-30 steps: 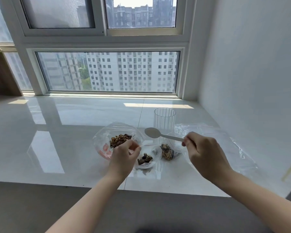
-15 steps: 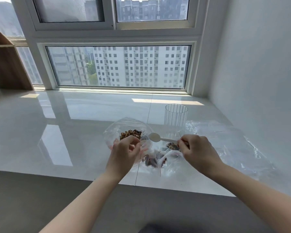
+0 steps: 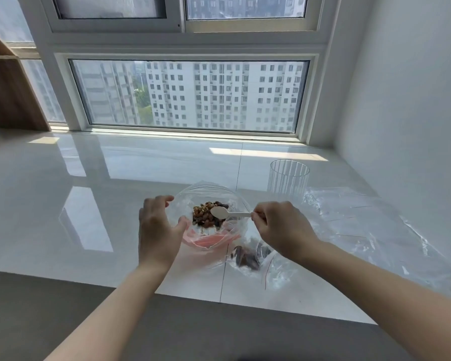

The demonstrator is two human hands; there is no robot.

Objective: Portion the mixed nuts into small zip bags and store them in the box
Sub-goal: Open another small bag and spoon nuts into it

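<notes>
A large clear bag [image 3: 208,190] with a pink lower edge stands open on the white counter and holds a heap of mixed nuts [image 3: 203,217]. My left hand [image 3: 156,230] holds the bag's left rim, thumb at the opening and fingers curved round the outside. My right hand [image 3: 281,227] pinches the handle of a white plastic spoon [image 3: 219,212], whose bowl hovers just over the nuts. A small zip bag [image 3: 245,259] with dark nuts lies flat below my right hand. No box is in view.
A ribbed clear glass [image 3: 288,178] stands behind my right hand. Empty clear bags [image 3: 362,222] lie spread along the right wall. A wooden shelf [image 3: 8,95] stands far left by the window. The counter's front edge [image 3: 219,300] runs below the bags.
My left hand let go of the small zip bag and moved up to the large bag's rim. My right hand carried the spoon left over the nuts. The small bag now lies flat.
</notes>
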